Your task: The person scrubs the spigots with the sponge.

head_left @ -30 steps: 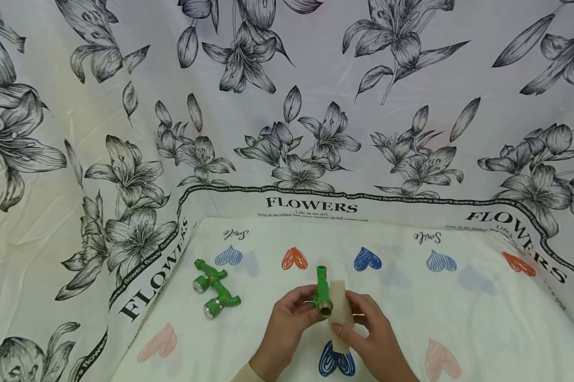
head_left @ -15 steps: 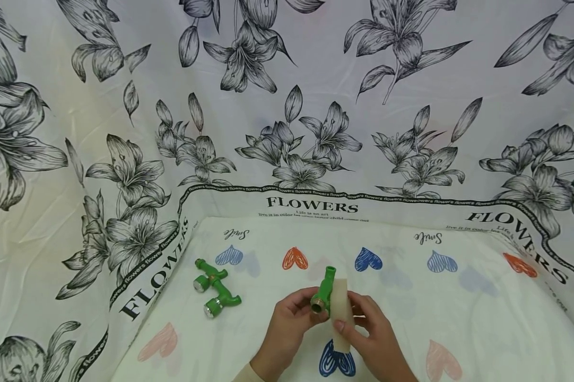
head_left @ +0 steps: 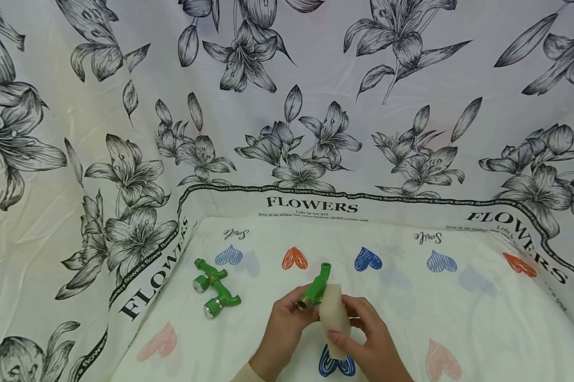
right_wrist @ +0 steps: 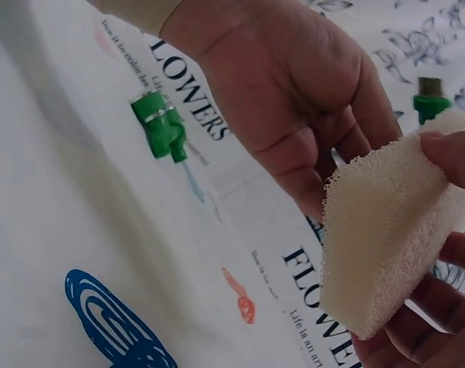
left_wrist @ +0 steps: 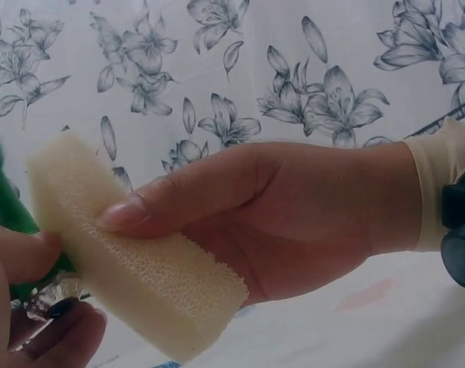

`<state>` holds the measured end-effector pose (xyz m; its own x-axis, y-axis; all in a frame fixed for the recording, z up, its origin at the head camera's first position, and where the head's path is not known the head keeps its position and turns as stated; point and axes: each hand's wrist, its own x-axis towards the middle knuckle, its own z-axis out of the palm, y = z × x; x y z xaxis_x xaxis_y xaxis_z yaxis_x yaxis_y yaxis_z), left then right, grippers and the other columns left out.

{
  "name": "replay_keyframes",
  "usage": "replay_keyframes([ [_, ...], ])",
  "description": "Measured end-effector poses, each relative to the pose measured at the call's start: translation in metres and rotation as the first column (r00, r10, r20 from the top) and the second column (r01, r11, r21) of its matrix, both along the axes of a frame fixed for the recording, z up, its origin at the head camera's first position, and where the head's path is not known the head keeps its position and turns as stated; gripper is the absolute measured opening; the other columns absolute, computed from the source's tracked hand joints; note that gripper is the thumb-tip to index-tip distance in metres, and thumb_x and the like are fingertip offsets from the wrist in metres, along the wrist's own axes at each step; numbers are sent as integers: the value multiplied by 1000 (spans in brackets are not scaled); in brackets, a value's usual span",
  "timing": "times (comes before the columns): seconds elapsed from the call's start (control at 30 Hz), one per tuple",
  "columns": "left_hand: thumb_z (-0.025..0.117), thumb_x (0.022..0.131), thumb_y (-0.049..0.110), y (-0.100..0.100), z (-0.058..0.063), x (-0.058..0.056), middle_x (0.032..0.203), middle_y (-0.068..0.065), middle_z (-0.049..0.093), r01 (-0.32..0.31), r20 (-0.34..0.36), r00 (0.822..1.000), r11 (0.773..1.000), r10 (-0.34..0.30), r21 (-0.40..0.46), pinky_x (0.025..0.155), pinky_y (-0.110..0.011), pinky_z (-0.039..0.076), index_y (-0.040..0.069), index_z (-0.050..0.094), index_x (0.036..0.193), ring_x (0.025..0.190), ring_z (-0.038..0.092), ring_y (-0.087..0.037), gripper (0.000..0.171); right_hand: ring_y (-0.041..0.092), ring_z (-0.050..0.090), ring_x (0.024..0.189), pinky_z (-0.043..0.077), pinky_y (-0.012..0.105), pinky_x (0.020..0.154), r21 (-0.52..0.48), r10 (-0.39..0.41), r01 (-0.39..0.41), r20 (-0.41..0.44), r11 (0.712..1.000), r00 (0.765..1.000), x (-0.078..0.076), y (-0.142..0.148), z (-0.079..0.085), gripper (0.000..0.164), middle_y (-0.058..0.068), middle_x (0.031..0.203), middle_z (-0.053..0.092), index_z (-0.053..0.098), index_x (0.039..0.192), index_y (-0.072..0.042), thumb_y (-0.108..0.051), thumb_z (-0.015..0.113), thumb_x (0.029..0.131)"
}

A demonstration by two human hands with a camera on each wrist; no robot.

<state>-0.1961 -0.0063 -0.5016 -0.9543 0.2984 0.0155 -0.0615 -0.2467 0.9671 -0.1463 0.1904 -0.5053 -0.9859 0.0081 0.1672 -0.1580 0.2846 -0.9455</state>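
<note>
Near the front of the cloth, my left hand (head_left: pixel 287 326) grips a green tap (head_left: pixel 319 286) with a brass-coloured threaded end. In the left wrist view its clear knob (left_wrist: pixel 60 297) is pinched between the fingers. My right hand (head_left: pixel 374 337) holds a pale cream sponge block (head_left: pixel 333 318), thumb on the near face and fingers behind. The sponge (right_wrist: pixel 394 230) stands close against the tap's right side and hides part of it. Whether the two touch is hard to tell.
Two more green taps, a rear one (head_left: pixel 211 275) and a nearer one (head_left: pixel 224 298), lie together at the left on a white cloth (head_left: pixel 268 239) printed with hearts. A flower-patterned curtain (head_left: pixel 315 69) rises behind and at the sides.
The tap has turned in my left hand, its threaded end swinging leftward. The sponge shifted a little right, then back left and slightly down along it. The two taps on the cloth stayed put.
</note>
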Motion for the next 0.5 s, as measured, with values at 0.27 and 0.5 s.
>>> replay_keyframes([
  [0.27, 83, 97, 14, -3, -3, 0, 132, -14, 67, -1, -142, 990, 999, -6, -54, 101, -39, 60, 6, 75, 137, 121, 63, -28, 42, 21, 65, 114, 60, 36, 98, 1, 9, -9, -9, 1000, 1000, 0, -2, -1, 60, -7, 128, 66, 66, 144, -22, -21, 93, 90],
  [0.5, 85, 98, 15, -2, -1, 2, 125, -15, 73, 11, -27, 1000, 1000, -11, -5, 95, -41, 62, 3, 68, 135, 106, 71, -27, 43, 20, 64, 113, 60, 34, 97, 2, 7, -7, -20, 1000, 1000, -5, 3, -6, 60, -7, 129, 65, 64, 146, -22, -22, 91, 93],
])
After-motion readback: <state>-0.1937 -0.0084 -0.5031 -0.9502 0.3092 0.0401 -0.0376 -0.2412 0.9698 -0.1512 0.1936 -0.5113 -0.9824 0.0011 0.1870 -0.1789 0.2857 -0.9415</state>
